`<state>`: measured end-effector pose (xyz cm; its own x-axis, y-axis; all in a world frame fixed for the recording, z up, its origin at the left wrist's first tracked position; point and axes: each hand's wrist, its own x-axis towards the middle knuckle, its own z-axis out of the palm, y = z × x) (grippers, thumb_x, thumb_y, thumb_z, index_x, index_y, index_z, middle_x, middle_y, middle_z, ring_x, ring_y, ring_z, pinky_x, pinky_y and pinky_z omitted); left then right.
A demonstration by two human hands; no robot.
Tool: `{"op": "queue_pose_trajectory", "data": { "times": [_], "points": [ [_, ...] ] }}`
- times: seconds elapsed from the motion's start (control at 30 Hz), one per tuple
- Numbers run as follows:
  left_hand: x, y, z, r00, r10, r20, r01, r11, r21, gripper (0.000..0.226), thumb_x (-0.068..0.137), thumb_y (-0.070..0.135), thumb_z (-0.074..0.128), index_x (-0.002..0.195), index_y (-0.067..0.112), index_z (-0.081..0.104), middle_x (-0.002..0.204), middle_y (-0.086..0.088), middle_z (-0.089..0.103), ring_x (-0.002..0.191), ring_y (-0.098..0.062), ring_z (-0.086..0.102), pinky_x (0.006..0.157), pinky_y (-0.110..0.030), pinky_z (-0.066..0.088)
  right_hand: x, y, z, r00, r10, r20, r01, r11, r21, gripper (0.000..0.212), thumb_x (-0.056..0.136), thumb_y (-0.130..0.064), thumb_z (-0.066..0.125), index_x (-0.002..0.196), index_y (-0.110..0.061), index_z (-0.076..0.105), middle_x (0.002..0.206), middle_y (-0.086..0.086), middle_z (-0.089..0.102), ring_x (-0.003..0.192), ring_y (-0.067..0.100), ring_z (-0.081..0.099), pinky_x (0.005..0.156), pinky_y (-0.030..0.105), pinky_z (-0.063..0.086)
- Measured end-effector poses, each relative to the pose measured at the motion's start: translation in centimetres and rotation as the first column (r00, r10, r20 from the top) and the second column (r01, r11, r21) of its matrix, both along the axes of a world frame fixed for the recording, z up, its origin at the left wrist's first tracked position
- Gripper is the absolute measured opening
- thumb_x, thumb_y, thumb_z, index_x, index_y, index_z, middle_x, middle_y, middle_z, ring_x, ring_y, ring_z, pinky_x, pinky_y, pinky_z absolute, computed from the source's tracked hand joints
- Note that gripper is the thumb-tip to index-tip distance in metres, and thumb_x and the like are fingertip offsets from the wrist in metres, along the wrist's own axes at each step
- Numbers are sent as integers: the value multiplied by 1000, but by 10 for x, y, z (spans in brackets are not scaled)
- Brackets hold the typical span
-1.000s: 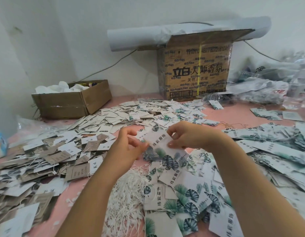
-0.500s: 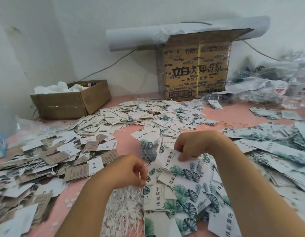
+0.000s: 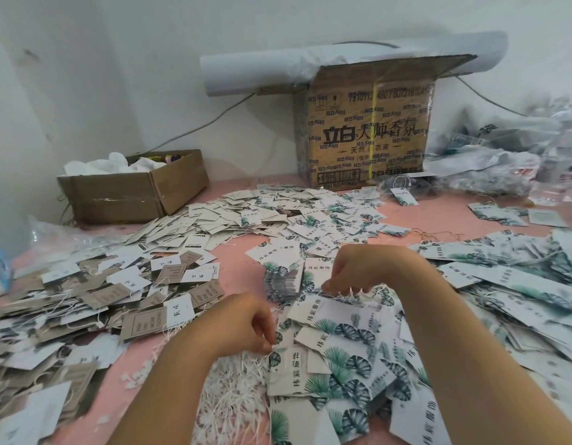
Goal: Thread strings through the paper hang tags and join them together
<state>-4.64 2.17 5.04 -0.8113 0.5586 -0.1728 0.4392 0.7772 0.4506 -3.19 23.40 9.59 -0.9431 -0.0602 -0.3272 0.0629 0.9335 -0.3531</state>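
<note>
Hundreds of paper tags cover this pink table (image 3: 438,216), so let's sweep from the left: brown and white tags (image 3: 95,297) in a loose heap, thin threads trailing from them, and a small open cardboard box (image 3: 134,197) behind against the wall. Now the left hand (image 3: 243,322), fingers curled tight, thumb and forefinger pinching a strand at the top edge of the white strings (image 3: 233,399). That tangled pile lies just below the hand, right against the wrist. Touching those fingertips on the right are the leaf-print tags (image 3: 339,351), fanned and overlapping in the centre. At their far edge sits the right hand (image 3: 361,271), knuckles up, fingers curled down and gripping the top of the tags where short string ends stick out. Its forearm crosses the pile's right side and hides part of it. Behind stands a tall printed carton (image 3: 368,133) with a paper roll (image 3: 310,65) lying on top. Far right, another sprawl of leaf tags (image 3: 509,284), plastic bags (image 3: 490,155) beyond
</note>
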Motion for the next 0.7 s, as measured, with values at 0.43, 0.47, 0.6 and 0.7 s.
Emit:
{"op": "queue_pose_trajectory", "data": {
  "times": [0.43, 0.47, 0.6, 0.7],
  "points": [
    [1, 1, 0, 1000, -14, -6, 13, 999, -46, 14, 84, 21, 67, 76, 30, 60, 77, 15, 59, 63, 4, 51, 53, -9, 35, 1, -7, 1, 997, 42, -70, -47, 996, -72, 33, 93, -36, 52, 99, -6, 65, 89, 1, 66, 78, 14, 58, 69, 26, 49],
    [1, 1, 0, 1000, -16, -15, 15, 999, -44, 14, 84, 20, 66, 77, 30, 60, 79, 14, 60, 63, 4, 51, 52, -9, 35, 1, -6, 1, 997, 42, -71, -47, 996, -74, 33, 93, -36, 52, 99, -6, 65, 88, 0, 66, 78, 14, 59, 69, 26, 49],
    [2, 3, 1, 999, -19, -32, 20, 999, 30, 12, 86, 20, 61, 80, 30, 58, 85, 14, 60, 57, 6, 49, 51, -8, 35, 0, -4, 1, 995, 47, -88, -54, 995, -83, 32, 93, -35, 53, 98, -6, 66, 88, 1, 67, 77, 14, 59, 67, 26, 48],
    [3, 5, 2, 999, -6, -44, 13, 988, 152, 14, 88, 20, 60, 81, 32, 56, 85, 15, 59, 54, 6, 48, 51, -10, 37, 0, -6, 0, 990, 80, -118, -94, 989, -118, 28, 93, -33, 53, 99, -9, 65, 88, 0, 67, 77, 13, 60, 69, 26, 49]
  ]
}}
